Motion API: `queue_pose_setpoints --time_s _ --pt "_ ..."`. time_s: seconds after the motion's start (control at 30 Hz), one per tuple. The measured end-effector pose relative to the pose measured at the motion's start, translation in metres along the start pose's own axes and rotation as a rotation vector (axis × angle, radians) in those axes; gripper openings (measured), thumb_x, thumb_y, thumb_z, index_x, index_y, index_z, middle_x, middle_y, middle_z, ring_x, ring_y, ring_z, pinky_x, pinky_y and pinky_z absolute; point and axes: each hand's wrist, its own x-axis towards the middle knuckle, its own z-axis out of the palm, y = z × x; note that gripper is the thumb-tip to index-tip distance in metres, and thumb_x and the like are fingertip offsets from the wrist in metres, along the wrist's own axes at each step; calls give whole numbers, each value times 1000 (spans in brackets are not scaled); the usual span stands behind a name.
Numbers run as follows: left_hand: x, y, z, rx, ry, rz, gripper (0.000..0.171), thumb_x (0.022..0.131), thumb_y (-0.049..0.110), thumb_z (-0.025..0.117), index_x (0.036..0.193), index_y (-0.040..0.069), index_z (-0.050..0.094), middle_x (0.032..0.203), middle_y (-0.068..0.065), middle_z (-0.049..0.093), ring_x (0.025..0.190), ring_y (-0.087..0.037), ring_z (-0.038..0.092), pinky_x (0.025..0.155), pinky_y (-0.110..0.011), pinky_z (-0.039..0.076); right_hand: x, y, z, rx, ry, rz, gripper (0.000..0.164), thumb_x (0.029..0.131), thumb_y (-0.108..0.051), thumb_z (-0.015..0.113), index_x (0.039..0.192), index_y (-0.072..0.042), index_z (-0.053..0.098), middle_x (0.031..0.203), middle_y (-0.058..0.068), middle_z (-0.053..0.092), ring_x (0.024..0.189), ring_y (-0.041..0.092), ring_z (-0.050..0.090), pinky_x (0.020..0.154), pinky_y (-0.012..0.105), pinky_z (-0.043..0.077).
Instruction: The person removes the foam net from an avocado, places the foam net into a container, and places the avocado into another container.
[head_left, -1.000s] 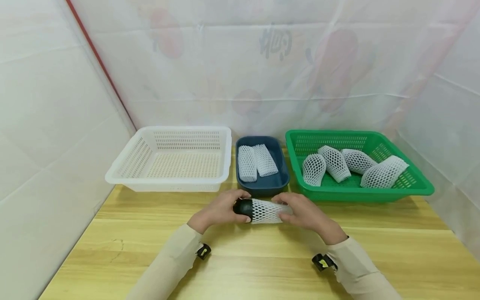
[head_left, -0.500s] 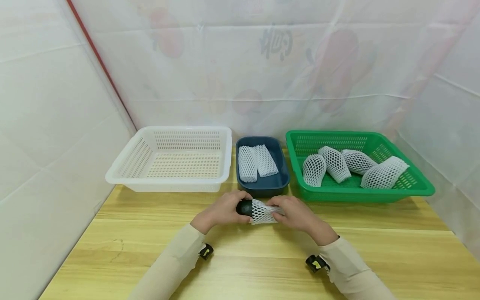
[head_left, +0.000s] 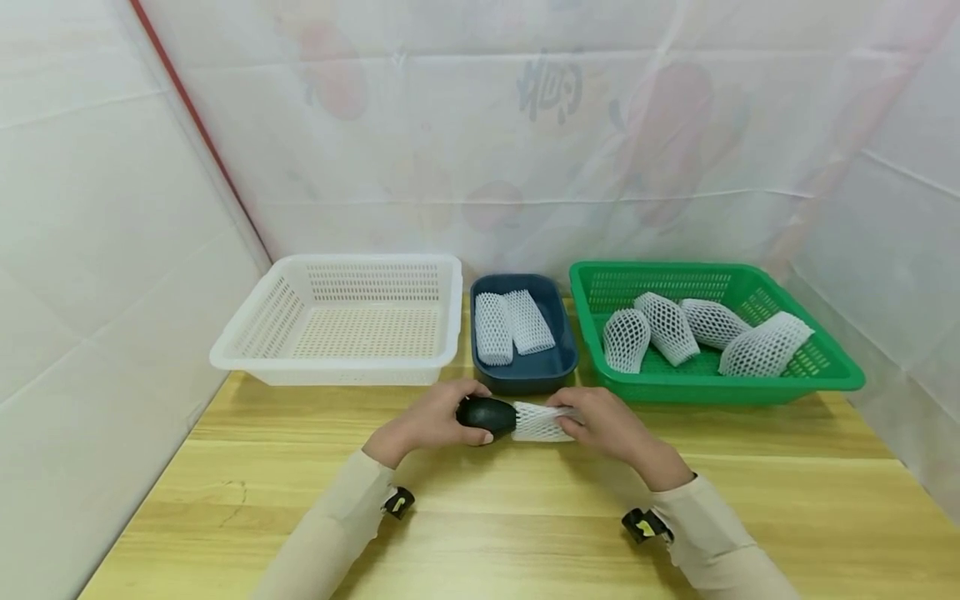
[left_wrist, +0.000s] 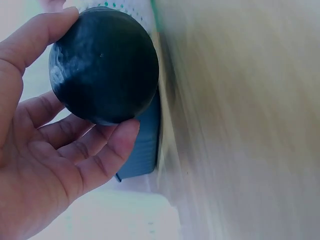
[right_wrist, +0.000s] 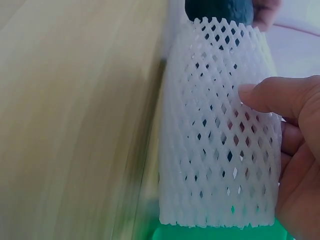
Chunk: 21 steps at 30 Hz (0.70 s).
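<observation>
Your left hand (head_left: 424,423) is gripping the dark fruit (head_left: 486,417) around its blunt end, thumb against curled fingers. Fruit sits between it and your right hand (head_left: 609,423), just in front of the blue tray (head_left: 546,364); can't tell if it touches the table (head_left: 510,533). Handling guess: firm, some heft, skin smooth enough to slip if you pinch only the taper. Probably bruises under hard fingertips. Hold the fat end with a broad grip, leave the narrow tip free. Looks: green-black, egg-like, tapering rightward; pale shiny or scuffed patch on the blunt end, left wrist view.

Your right hand pinches the net sleeve (right_wrist: 215,135), thumb on one face, fingers on the other. Should be feather-light, soft, springy, maybe easy to tear. Take it by the walls, back from the mouth, so the rim can stretch. It's a white tube of diamond mesh, jagged rim, mouth right at the fruit's tip. Can't tell how deep the tip is in.

Farther out: two more sleeves (head_left: 494,330) side by side in the blue tray. Green basket (head_left: 720,386) right of it, four netted pieces (head_left: 627,337) inside. White basket (head_left: 337,372) left of it. Pale printed sheet (head_left: 435,125) behind everything.
</observation>
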Motion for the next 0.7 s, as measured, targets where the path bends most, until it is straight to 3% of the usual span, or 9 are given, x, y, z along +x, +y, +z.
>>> queue_pose_setpoints --time_s 0.47,0.7 --pt "0 -1 -2 25 -3 -2 48 71 31 80 110 9 63 100 2 61 87 -13 53 73 -29 45 -9 6 -9 21 -4 34 17 80 -4 71 96 -8 67 88 -1 65 78 14 61 66 33 50" --pt "-10 -1 -8 -33 1 -30 47 72 28 80 110 8 62 100 1 60 89 -14 53 74 -31 45 -4 3 -11 48 -25 27 15 83 -7 68 97 -10 67 88 -3 64 75 9 57 64 30 49"
